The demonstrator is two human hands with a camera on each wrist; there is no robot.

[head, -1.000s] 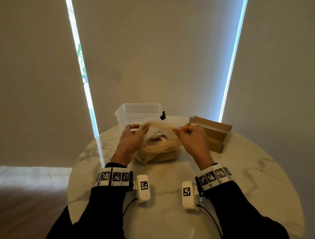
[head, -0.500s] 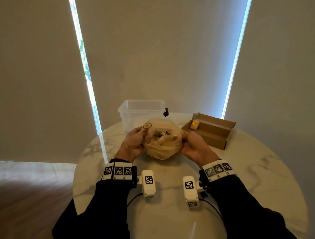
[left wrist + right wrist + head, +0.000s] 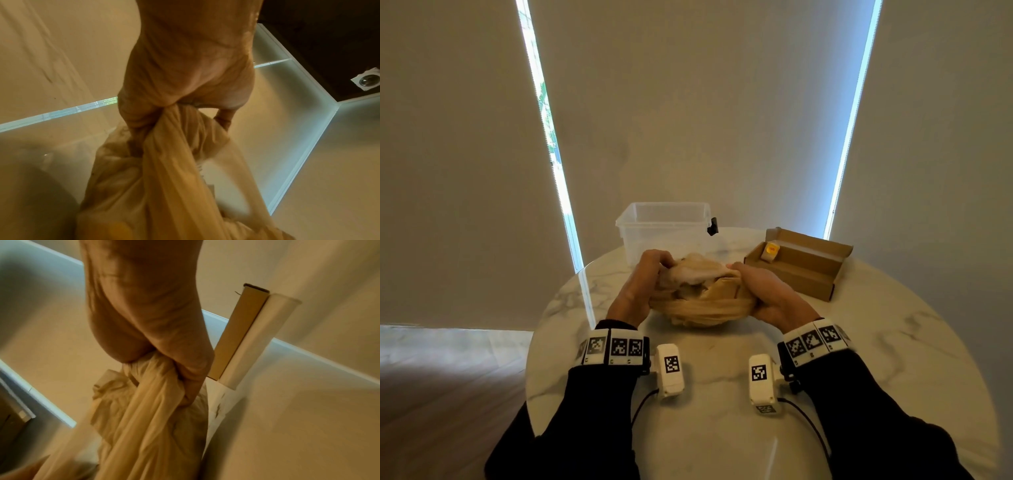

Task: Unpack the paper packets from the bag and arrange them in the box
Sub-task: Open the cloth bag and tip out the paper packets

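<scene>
A beige cloth bag (image 3: 702, 310) lies bunched on the round marble table (image 3: 876, 359) between my hands. My left hand (image 3: 650, 274) grips the gathered cloth (image 3: 164, 146) on its left side. My right hand (image 3: 751, 287) grips the cloth (image 3: 156, 394) on its right side. In the bag's opened mouth a brown paper packet (image 3: 722, 289) shows. An open cardboard box (image 3: 801, 263) stands to the right, with a small yellow item (image 3: 771, 249) at its left end. The other packets are hidden inside the bag.
A clear plastic tub (image 3: 664, 229) with a black clip stands behind the bag. Closed blinds with two bright slits fill the background. The table's edge curves close on the left, with wooden floor (image 3: 448, 394) beyond it. The cardboard box (image 3: 236, 332) also appears past my right hand.
My hands have pulled the bag's rim outward and down, bunching the cloth lower. The mouth has widened and a brown packet has come into sight.
</scene>
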